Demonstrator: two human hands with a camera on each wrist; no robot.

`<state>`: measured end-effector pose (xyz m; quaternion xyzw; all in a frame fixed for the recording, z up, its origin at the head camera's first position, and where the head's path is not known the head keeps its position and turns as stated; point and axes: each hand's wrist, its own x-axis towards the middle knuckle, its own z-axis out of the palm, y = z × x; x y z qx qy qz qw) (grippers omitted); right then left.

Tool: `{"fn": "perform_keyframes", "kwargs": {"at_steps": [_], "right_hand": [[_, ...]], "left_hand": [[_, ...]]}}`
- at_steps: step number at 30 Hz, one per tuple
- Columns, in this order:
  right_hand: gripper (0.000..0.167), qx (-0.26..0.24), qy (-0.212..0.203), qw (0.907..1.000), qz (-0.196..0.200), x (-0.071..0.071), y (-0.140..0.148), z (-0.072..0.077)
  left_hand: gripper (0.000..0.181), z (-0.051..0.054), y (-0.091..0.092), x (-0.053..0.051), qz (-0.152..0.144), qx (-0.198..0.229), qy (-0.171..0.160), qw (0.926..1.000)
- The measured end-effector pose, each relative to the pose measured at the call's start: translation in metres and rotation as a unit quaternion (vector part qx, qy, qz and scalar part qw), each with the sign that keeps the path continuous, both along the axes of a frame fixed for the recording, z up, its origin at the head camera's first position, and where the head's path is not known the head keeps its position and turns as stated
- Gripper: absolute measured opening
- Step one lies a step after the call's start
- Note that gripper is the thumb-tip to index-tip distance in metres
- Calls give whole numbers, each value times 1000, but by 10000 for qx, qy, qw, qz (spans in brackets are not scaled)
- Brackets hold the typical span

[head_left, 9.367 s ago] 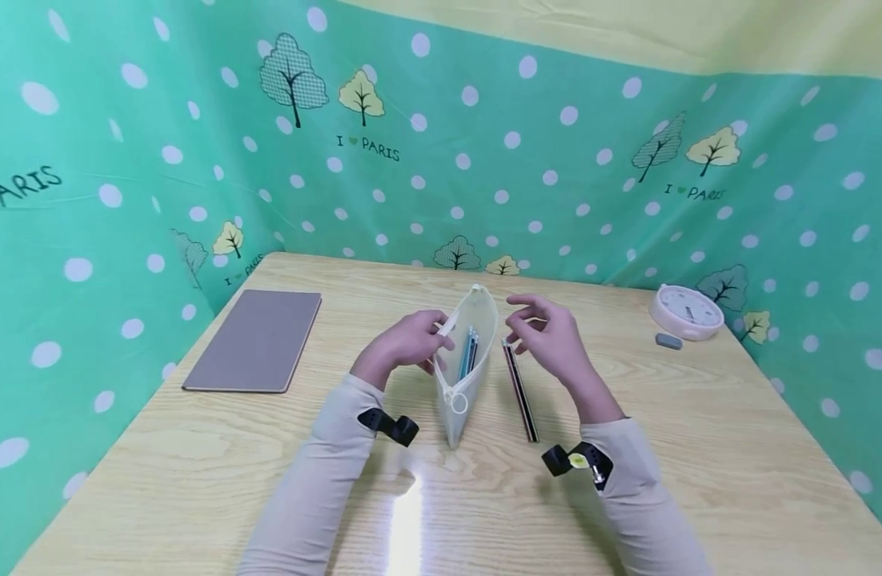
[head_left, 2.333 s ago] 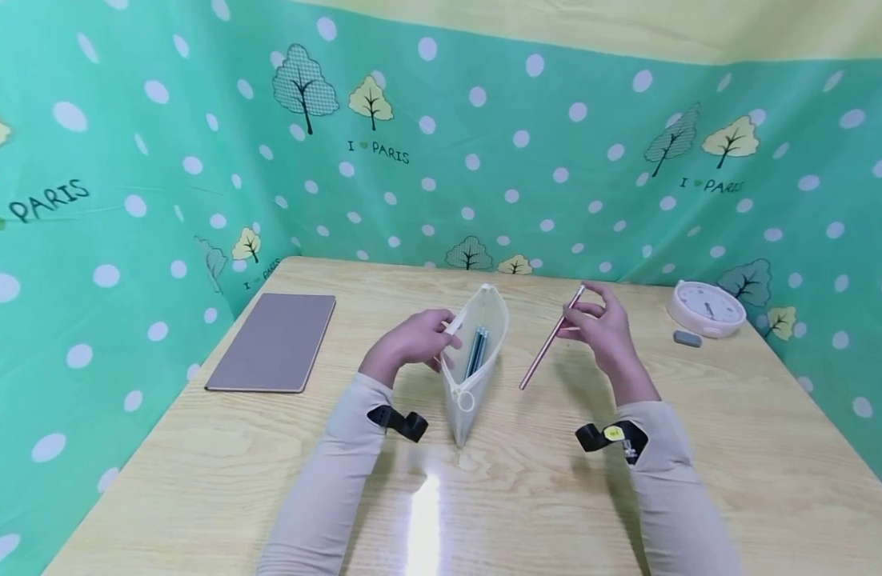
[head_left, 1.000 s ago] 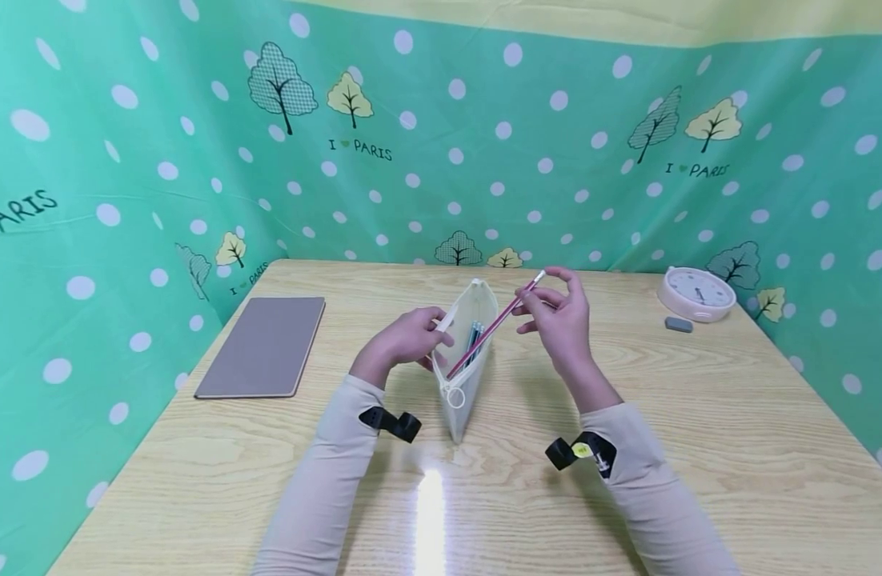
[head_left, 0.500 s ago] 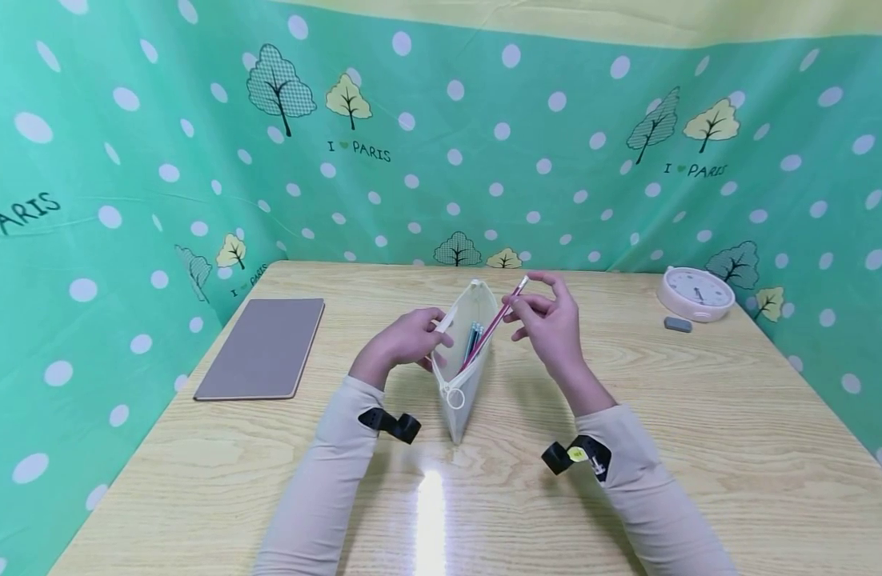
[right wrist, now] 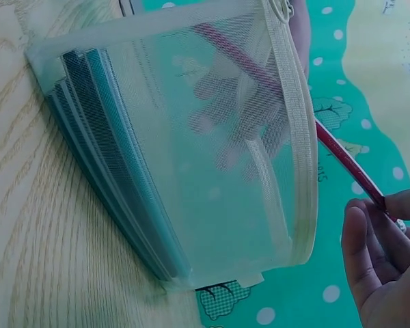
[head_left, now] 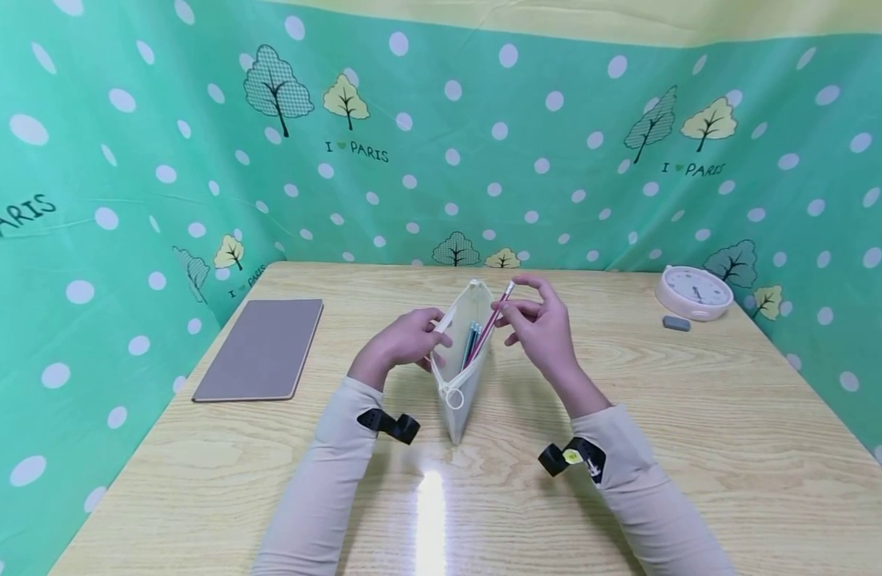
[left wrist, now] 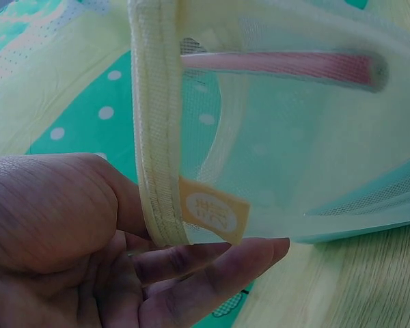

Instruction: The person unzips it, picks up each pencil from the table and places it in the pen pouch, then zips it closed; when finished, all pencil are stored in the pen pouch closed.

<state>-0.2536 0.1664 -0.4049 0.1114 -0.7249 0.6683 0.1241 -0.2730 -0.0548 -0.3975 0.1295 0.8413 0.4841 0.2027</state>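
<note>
A pale mesh zip pouch (head_left: 464,404) stands on the table with its mouth spread. My left hand (head_left: 405,342) pinches its left rim, near a small cloth label (left wrist: 215,210) in the left wrist view. My right hand (head_left: 540,322) pinches a red pencil (head_left: 488,326) near its white-tipped upper end. That pencil slants down through the mouth; its lower part shows through the mesh in the right wrist view, above the pouch's bottom. Several dark and teal pencils (right wrist: 113,154) lie along the bottom inside the pouch (right wrist: 212,225).
A grey notebook (head_left: 262,350) lies at the table's left. At the back right are a pink round clock (head_left: 695,293) and a small grey eraser (head_left: 675,323). A green dotted curtain (head_left: 441,144) hangs around the table (head_left: 628,512). A ring pull (head_left: 454,398) hangs at the pouch's near end.
Pencils earlier on the table right of the pouch are gone from there. My right hand lifted the red pencil, brought it left and lowered its end into the pouch. My left hand kept its hold.
</note>
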Motion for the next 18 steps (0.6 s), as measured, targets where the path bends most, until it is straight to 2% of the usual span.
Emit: {"fn": "perform_keyframes", "kwargs": {"at_steps": [6, 8, 10, 13, 14, 16, 18], "right_hand": [[38, 593, 78, 9982, -32, 0, -1, -2], [39, 1060, 276, 9939, -90, 1, -1, -3], [41, 1542, 648, 9858, -116, 2, -1, -2], [42, 2289, 1439, 9627, -77, 8, -2, 1], [40, 2488, 1723, 9531, 76, 11, -3, 2], [37, 2864, 2294, 9283, 601, 17, -6, 5], [36, 3259, 2668, 8983, 1254, 24, -11, 7]], "left_hand": [[29, -2, 0, -1, 7, 34, -11, 10000], [30, -3, 0, -1, 15, 53, -21, 10000], [30, -3, 1, -1, 21, 66, -27, 10000], [30, -3, 1, -1, 7, 63, -12, 10000], [30, -3, 1, -1, -4, 59, 0, 10000], [29, -3, 0, -2, -41, 38, 54, 10000], [29, -3, 0, -2, -77, -10, 137, 9999]]}}
